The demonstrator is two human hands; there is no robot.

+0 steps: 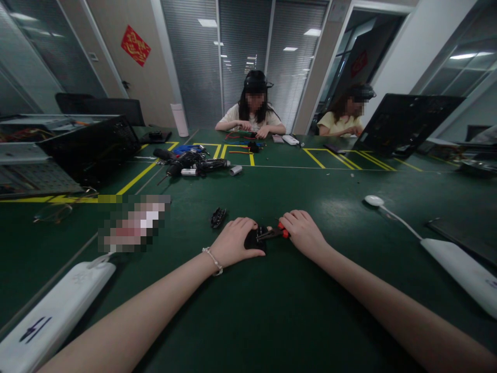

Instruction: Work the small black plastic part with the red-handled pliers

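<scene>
Left hand [235, 242] lay at the centre of the frame, palm down on the green table [272, 311]; its fingers [248, 224] were curled over a small black part [254, 241], thumb along the near edge, pinching it and pressing it to the table; judged a steadying hold, so the part would not slide under the tool.

Right hand [305, 234] sat just right of it; fingers [297, 216] pressed together around the red handles of the pliers [276, 233]; the dark tips pointed left and met the black part; whether they bit it or only touched it could not be told.

Both forearms ran low over the table from the bottom corners; probably braced there for fine work.

Second black piece [218, 217] lay just above and left of the left hand, apart from it but within reach; judged set aside.

White power bank [54, 316] at lower left; another white unit [462, 272] at lower right, its cable leading to a round white puck [374, 200]; all well apart from the hands.

Heap of dark hand tools [190, 161] left of centre, further up; open black case [89, 147] at the left edge.

Two other persons [254, 111] [345, 116] sat across the table at top centre, hands on their own things.
</scene>
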